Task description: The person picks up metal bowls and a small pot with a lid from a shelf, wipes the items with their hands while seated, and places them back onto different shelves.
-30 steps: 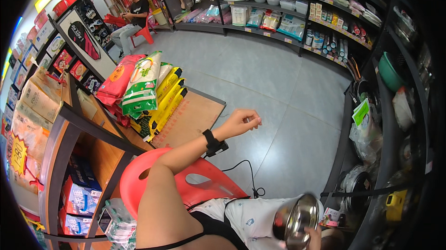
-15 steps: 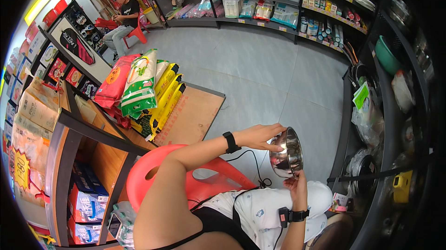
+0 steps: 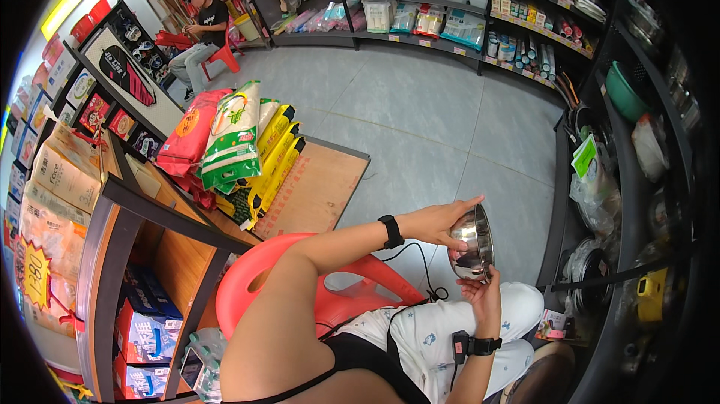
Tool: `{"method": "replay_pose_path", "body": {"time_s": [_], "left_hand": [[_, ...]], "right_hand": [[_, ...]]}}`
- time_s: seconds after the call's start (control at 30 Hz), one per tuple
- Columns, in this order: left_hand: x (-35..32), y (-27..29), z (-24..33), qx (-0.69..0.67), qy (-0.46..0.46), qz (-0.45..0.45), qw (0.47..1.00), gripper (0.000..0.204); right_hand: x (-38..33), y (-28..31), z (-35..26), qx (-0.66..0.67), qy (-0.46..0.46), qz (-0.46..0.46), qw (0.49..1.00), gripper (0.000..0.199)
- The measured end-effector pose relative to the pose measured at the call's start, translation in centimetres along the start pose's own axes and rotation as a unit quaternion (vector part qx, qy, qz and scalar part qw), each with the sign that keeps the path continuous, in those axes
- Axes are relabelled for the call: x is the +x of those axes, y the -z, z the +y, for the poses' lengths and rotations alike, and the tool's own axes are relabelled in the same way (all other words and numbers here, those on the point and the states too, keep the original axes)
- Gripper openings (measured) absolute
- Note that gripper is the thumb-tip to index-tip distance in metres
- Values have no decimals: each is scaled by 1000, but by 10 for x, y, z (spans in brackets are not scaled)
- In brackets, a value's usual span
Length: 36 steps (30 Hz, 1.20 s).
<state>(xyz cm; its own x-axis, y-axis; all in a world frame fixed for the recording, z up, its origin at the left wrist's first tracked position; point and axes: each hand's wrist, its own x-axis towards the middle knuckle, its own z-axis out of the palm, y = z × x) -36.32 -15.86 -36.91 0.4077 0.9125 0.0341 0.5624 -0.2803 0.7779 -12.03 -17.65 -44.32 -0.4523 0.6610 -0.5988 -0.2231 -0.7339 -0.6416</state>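
I see a shiny steel bowl (image 3: 474, 243) held up in the air between my two hands, tilted on its side so that its hollow faces left toward the left hand. It sits out in front of my lap, above the white patterned trousers (image 3: 439, 329) and over the grey floor (image 3: 420, 126).

My left hand (image 3: 439, 222) comes across from the left with the fingers spread flat over the bowl's upper rim and open face, touching it. My right hand (image 3: 482, 293) rises from below, palm up, fingers curled against the bowl's lower edge, so the bowl is pinched between the upper hand and the lower one. A black band (image 3: 390, 231) sits on the left wrist and another black strap (image 3: 480, 345) on the right wrist, with a small dark device just beside it.

Under my left arm I see a red plastic chair (image 3: 247, 291), and a black cable (image 3: 424, 276) trails along the floor near it. Further left stands a wooden shelf unit (image 3: 150, 246), and behind it a pile of coloured sacks (image 3: 232, 145) leans on a low wooden platform (image 3: 319, 186). Dark shelves with kitchenware (image 3: 637, 179) rise close on my right. Far back, a person sits on a red stool (image 3: 225, 55) beside the rear shelves.
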Motion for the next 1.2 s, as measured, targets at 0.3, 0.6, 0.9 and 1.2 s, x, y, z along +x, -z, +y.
{"method": "replay_pose_path", "body": {"time_s": [0.3, 0.6, 0.9, 1.2], "left_hand": [[-2, -5, -21, -91, 47, -23, 994, 96], [-2, 3, -9, -37, 103, -53, 993, 97], [2, 9, 0, 19, 75, -39, 996, 86], [2, 8, 1, 35, 55, -16, 998, 80]], "right_hand": [[-22, -22, 0, -58, 26, 22, 998, 77], [-22, -20, -2, -16, 41, 7, 999, 52], [-31, -21, 0, -30, 61, 6, 998, 62], [-22, -19, 1, -26, 81, 20, 996, 74]]}}
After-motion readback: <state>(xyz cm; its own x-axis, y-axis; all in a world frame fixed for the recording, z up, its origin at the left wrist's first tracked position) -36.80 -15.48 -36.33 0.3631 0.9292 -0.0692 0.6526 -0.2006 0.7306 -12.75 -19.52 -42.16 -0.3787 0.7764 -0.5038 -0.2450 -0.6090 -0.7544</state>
